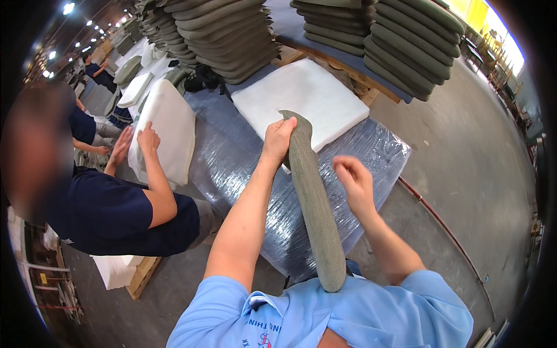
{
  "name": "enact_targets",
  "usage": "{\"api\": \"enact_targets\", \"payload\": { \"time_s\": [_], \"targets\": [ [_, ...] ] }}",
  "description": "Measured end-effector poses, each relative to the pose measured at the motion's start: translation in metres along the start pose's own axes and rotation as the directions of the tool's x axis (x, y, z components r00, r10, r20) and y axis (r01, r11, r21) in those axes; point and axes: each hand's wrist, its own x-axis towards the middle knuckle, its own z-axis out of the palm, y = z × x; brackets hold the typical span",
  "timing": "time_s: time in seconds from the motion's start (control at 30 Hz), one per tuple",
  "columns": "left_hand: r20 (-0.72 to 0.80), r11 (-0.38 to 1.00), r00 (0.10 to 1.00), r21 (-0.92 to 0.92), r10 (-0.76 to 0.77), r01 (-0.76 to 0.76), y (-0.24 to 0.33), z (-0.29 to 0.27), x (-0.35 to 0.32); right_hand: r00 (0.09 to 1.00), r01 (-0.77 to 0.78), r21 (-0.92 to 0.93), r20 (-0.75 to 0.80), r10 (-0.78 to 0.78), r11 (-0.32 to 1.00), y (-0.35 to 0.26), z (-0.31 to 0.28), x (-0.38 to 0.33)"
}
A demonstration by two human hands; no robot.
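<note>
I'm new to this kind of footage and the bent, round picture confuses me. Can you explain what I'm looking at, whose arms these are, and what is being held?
There is no machine here: the picture comes from a wide fisheye camera worn on a person's head, looking down, so straight edges curve. The two bare forearms rising from the bottom are the wearer's own. The left hand grips the top of a long grey-green cushion stood on edge against the chest; the right hand hovers open beside it. Ahead is a table wrapped in shiny plastic film with a white foam pad on it. A co-worker in dark blue presses another white pad. Stacks of cushions stand behind.
</note>
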Motion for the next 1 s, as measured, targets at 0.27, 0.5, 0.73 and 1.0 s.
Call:
{"api": "enact_targets", "payload": {
  "time_s": [0.27,0.5,0.73,1.0],
  "targets": [
    [0.035,0.998,0.998,0.008,-0.060,0.059,0.001,0.007,0.013,0.795,0.463,-0.029,0.455,-0.400,0.886,-0.074,-0.014,-0.075],
    [0.019,1.000,1.000,0.017,-0.018,0.018,0.000,0.004,0.013,0.732,0.580,-0.138,0.521,-0.440,0.803,-0.045,-0.001,-0.014],
    [0.024,0.999,1.000,0.039,0.013,-0.014,-0.001,0.003,0.019,0.730,0.629,-0.237,0.509,-0.457,0.741,-0.020,0.019,0.058],
    [0.020,1.000,1.000,0.014,-0.002,0.002,-0.004,-0.003,0.021,0.793,0.470,-0.101,0.485,-0.369,0.877,-0.028,0.014,0.019]
  ]
}}
